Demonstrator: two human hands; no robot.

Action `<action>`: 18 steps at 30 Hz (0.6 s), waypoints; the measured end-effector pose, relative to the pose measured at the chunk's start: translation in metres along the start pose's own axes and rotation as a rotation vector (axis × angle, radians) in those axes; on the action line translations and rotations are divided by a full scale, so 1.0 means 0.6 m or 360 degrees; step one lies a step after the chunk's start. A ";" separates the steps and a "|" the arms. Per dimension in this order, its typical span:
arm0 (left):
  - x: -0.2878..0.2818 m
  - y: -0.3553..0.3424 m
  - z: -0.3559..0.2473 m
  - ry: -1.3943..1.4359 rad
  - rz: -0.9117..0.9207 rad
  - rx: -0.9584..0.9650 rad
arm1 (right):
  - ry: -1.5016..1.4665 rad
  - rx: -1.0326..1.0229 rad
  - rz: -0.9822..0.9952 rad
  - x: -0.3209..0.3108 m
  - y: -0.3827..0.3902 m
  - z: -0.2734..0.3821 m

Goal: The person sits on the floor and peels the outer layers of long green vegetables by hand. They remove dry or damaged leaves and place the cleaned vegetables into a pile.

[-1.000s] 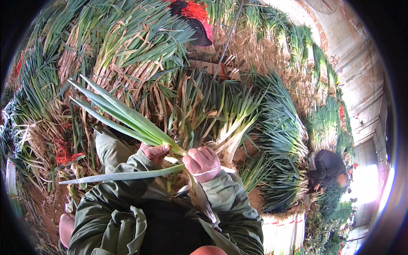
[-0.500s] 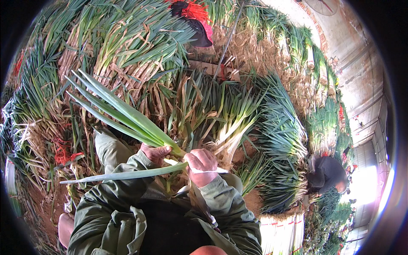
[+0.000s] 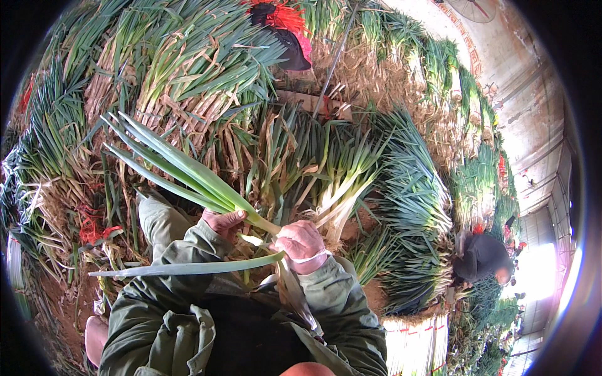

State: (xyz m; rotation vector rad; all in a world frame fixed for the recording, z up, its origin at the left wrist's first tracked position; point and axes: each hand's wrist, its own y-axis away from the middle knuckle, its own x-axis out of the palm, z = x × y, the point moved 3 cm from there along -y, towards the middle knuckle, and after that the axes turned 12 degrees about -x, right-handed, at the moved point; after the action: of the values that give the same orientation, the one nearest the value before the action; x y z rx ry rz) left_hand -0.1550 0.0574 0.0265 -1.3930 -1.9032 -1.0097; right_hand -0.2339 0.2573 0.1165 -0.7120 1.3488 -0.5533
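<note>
A large green onion (image 3: 188, 182) lies diagonally between my hands, its long green leaves pointing up and left. My left hand (image 3: 222, 222) grips it just below where the leaves fan out, thumb across the stalk. My right hand (image 3: 301, 247) is closed around its pale lower stem. A detached-looking outer leaf (image 3: 182, 268) stretches horizontally leftward from under my right hand, over my green sleeves, and a dry pale husk (image 3: 291, 294) dangles below that hand.
Dense piles of green onions (image 3: 407, 194) surround me. Red netting (image 3: 94, 225) lies at left; a black cloth (image 3: 291, 47) rests at top. Another person (image 3: 476, 257) bends over bundles at right. Trimmed white bundles (image 3: 414, 344) stand at lower right.
My hands have drawn slightly apart, showing more pale stem between them. The loose outer leaf has shifted a little down and right with my right hand.
</note>
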 end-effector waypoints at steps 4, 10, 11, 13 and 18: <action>0.000 -0.003 -0.011 -0.0048 0.0014 0.0034 | -0.0054 0.0021 -0.0148 -0.003 0.018 -0.011; -0.021 -0.004 -0.052 -0.0067 -0.0125 0.0119 | 0.0024 0.0201 -0.0151 -0.046 0.058 -0.009; -0.021 -0.002 -0.061 -0.0069 -0.0059 0.0225 | 0.0000 0.0268 -0.0097 -0.054 0.065 -0.011; -0.028 0.003 -0.074 -0.0109 -0.0212 0.0241 | 0.0006 0.0299 -0.0026 -0.075 0.082 -0.013; -0.058 0.012 -0.132 0.0008 -0.0324 0.0286 | 0.0256 0.0506 0.0341 -0.131 0.145 -0.034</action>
State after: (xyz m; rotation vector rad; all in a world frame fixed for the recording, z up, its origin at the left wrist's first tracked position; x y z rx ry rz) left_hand -0.1369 -0.0258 0.0443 -1.1123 -2.1072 -0.9070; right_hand -0.2698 0.3703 0.1037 -0.2645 1.4234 -0.6441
